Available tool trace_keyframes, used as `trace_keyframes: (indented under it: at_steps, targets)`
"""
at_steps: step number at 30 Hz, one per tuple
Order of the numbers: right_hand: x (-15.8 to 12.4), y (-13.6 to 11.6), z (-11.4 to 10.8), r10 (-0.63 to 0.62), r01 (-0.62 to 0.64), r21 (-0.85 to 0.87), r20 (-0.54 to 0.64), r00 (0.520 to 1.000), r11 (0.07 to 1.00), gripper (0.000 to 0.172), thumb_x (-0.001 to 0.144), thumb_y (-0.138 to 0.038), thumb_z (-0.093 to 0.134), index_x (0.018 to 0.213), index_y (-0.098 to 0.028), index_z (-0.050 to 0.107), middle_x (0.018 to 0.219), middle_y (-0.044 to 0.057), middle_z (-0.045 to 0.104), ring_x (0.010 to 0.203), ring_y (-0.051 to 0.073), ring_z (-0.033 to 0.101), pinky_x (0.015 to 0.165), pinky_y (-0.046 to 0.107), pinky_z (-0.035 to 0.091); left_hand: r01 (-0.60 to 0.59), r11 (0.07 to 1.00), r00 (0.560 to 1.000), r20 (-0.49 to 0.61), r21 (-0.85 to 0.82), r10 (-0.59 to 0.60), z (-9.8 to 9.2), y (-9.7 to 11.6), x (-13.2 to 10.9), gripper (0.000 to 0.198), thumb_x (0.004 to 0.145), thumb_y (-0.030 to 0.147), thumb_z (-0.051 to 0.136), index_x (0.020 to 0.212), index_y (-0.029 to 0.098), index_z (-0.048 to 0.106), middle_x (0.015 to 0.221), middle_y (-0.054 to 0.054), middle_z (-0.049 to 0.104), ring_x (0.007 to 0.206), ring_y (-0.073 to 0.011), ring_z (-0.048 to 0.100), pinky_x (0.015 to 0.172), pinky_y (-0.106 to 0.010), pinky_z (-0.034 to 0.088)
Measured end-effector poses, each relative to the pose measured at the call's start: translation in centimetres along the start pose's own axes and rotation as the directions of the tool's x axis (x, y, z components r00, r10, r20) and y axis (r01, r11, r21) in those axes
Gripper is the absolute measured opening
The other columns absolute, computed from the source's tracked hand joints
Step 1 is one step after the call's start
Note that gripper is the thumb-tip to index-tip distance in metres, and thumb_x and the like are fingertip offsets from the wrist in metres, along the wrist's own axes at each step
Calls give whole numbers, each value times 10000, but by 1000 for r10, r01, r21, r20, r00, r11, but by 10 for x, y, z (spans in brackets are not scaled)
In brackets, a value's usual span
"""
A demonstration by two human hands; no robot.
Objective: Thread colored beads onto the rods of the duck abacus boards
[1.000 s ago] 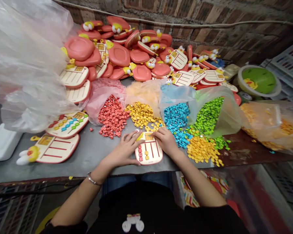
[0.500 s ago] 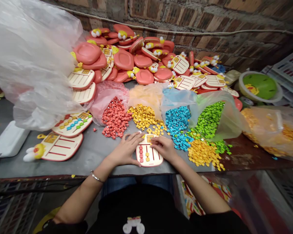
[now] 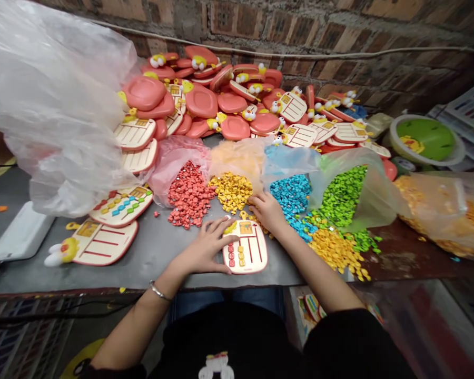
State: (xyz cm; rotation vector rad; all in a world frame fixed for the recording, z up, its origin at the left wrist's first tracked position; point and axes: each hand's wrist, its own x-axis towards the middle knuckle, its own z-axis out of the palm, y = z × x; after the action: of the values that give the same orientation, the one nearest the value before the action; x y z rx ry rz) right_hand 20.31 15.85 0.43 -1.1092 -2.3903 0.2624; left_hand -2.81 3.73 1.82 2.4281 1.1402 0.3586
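Left hand: spread flat, palm down, fingertips lying on the board's upper left; no pinch shown.
Right hand: fingers splayed, tips down among loose yellow pieces at the board's 1 o'clock; you cannot tell whether a piece is held.
Main item: cream plastic counting board, coral-rimmed, at your left hand's 3 o'clock, flat on the table.
Step in hand: small red and yellow square beads seated low on the board's left side.
Open on the board: red-ruled columns at right, bare of beads.
Loose stock, 11 to 1 o'clock: matte red beads, yellow beads, blue beads, green beads, spilling from thin plastic bags.
At 3 o'clock: a spilled heap of orange-yellow beads.
At 9 o'clock: a filled board and a bare duck-headed board.
At 12 o'clock: a glossy heap of coral duck-shaped boards, against a rough brick wall.
Surface: grey table top.
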Motion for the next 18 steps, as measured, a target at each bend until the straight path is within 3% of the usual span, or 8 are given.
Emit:
trace_keyframes:
  at_steps: [3,7,11,18]
  targets:
    - [10,6,5,-36,39,-86,38,999,996,145,856,-87,594,880,-198,685,922,93,662,891,235,569,776,341,472,5,1000,1000,2,-15,-5,1,-1,0,770,700,745,625,1302,274,535,1581,-127,236,1422,-380,205,1083,-577,211]
    - [-10,-3,-11,-33,42,157,-61,998,987,109,913,-153,544,932,-196,642,924,77,629,875,209,592,765,323,498,12,1000,1000,8,-8,-12,2,-1,0,791,699,757,616,1314,270,517,1584,-126,231,1429,-374,197,1087,-572,205]
    - [-38,-14,-23,-41,41,298,-8,999,954,80,927,-218,544,897,-204,618,929,67,619,890,204,608,777,338,518,24,1000,999,24,-2,-24,2,-1,1,827,700,766,606,1340,257,491,1581,-137,233,1431,-374,195,1089,-562,206]
    - [-53,-16,-4,-87,92,197,-34,996,976,194,960,-224,475,850,-188,630,922,95,645,883,217,596,782,374,518,23,1000,999,23,2,-23,2,0,0,822,710,735,627,1376,287,451,1587,-112,227,1440,-355,184,1097,-532,197]
